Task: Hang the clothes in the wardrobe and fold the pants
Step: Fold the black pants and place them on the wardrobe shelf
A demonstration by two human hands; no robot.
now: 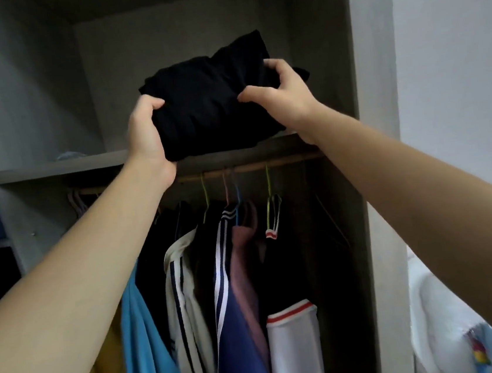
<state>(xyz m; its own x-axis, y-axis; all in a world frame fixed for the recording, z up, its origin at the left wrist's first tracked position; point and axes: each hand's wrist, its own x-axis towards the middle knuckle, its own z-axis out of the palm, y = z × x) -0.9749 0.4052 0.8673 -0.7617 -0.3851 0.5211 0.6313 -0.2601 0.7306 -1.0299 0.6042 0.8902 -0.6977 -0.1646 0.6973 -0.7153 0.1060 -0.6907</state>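
Note:
A folded bundle of black pants sits at the front edge of the wardrobe's upper shelf. My left hand grips its left side, thumb on top and fingers underneath. My right hand grips its right side, with the fingers curled over the top fold. Both arms reach up from below. Under the shelf a rail carries several garments on coloured hangers: a blue top, a white striped jacket, a navy striped jacket and a white piece with red trim.
The wardrobe's right side panel stands close to my right arm, with a pale wall beyond it. A small light object lies on the shelf at the left. White and blue bedding lies at the lower right.

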